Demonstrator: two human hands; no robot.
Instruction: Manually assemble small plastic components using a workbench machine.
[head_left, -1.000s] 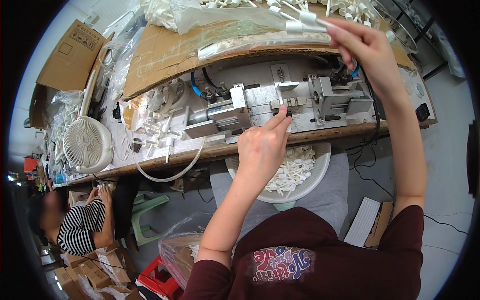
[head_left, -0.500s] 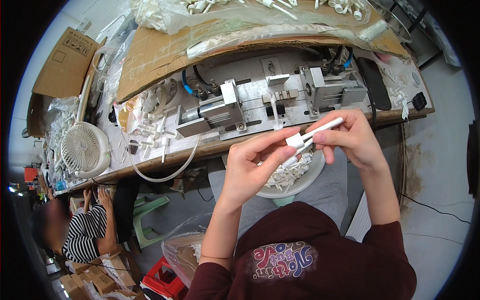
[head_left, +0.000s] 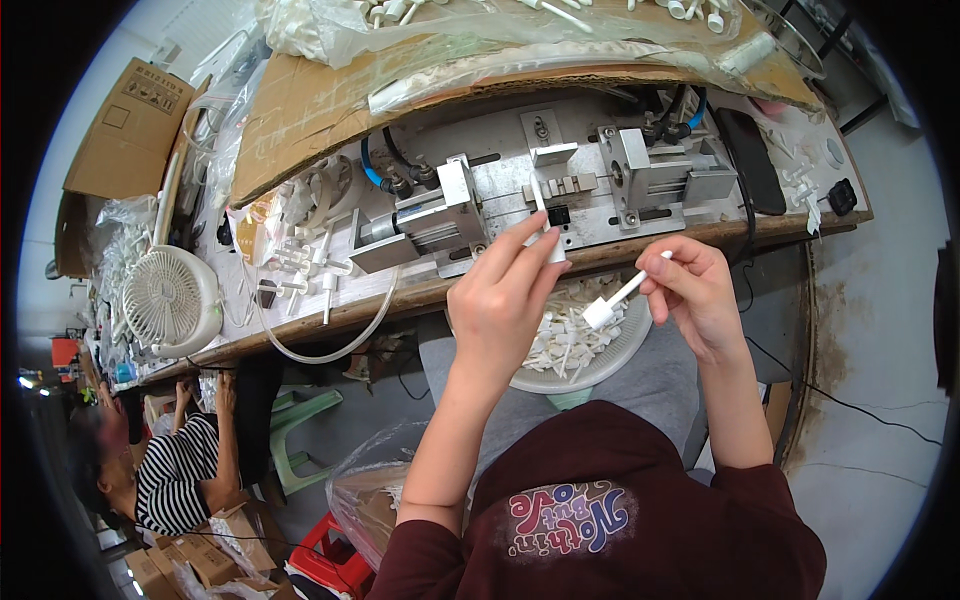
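My right hand [head_left: 692, 295] pinches the thin end of a white plastic stem with a cylindrical cap [head_left: 602, 314]. Its capped end points down and left, over a white basket [head_left: 632, 345] on my lap, which holds many similar white pieces [head_left: 570, 340]. At the bench edge, the fingers of my left hand [head_left: 505, 300] close around another white capped stem [head_left: 539, 192], which lies in the small metal holder [head_left: 572, 186] of the bench fixture. The fingers partly cover that stem.
Metal clamp units stand left [head_left: 440, 215] and right [head_left: 665, 180] of the holder. Cardboard [head_left: 310, 125] overhangs them. A fan [head_left: 172, 300], loose white parts [head_left: 300, 275] and a black phone [head_left: 750, 165] lie on the bench. A person in a striped top [head_left: 180, 470] works at left.
My hands have parted. The left has moved up to the stem in the fixture. The right has drawn back slightly, holding one capped stem with its cap now turned down and left.
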